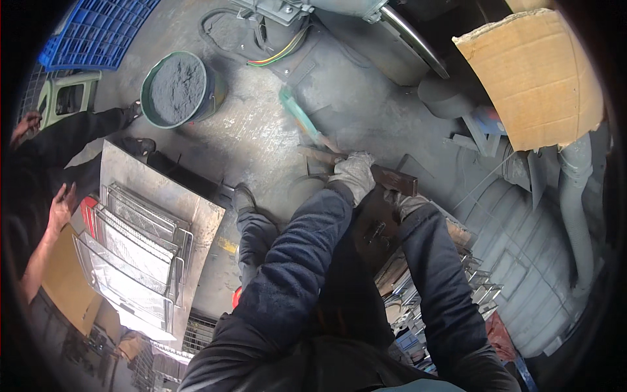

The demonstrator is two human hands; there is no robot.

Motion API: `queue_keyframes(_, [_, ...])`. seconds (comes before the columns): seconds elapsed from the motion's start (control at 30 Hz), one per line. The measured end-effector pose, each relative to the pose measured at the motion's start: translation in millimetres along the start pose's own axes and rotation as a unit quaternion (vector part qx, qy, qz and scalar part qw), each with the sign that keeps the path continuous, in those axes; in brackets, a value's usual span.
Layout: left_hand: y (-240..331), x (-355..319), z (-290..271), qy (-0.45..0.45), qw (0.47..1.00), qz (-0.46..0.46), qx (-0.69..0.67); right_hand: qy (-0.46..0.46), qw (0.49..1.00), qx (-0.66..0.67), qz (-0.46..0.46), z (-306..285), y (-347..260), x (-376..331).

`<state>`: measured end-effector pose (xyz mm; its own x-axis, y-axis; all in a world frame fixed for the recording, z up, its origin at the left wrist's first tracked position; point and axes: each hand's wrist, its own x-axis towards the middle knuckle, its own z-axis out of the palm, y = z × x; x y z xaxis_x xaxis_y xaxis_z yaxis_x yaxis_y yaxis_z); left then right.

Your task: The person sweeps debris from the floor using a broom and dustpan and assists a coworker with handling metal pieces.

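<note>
1. hands: the left hand (354, 173), in a grey work glove, appears closed over a brown bar (397, 181); the right hand (408, 206), also gloved, lies just below the bar's right end; its fingers are partly hidden, so whether they clamp on it cannot be told.
2. position: the bar lies ahead of the wearer, slightly right of centre, above the grey floor (255, 114); a blurred green strip (297, 114) points toward the left glove; contact between them is unclear.
3. step in hand, as judged: the bar is being held and steadied; the next move seems to call for a sure left grip and well-placed right fingers.
4. surroundings: a bucket (212, 95) of grey powder (175, 90) stands at upper left; wire racks (134, 245) rest on a metal sheet (201, 204); a co-worker's bare hand (62, 208) is near them; torn cardboard (532, 75) is at upper right.
5. lettering: no brand, label or writing is legible.
</note>
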<state>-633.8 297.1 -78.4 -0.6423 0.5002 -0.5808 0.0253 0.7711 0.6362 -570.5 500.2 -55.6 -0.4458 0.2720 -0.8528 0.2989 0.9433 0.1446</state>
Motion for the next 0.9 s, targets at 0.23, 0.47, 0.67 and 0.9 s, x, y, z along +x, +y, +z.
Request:
queue_keyframes(0.23, [-0.5, -20.6, -11.8, 0.018, 0.995, -0.034, -0.097, 0.01, 0.998, -0.005, 0.054, -13.4, 55.0, -30.8])
queue_keyframes(0.47, [-19.5, -55.0, -21.3, 0.077, 0.996, -0.001, -0.051, -0.001, 0.995, 0.0, 0.099, -20.3, 27.8, -16.6])
queue_keyframes(0.67, [-70.4, -54.4, -13.8, 0.141, 0.985, 0.087, -0.052, 0.022, 0.999, 0.023, 0.009, 84.5, 37.3, 33.0])
queue_keyframes(0.9, [-80.8, -68.0, -17.6, 0.092, 0.991, -0.017, -0.095, -0.081, 0.993, -0.007, -0.088, 107.8, -53.9, -6.8])
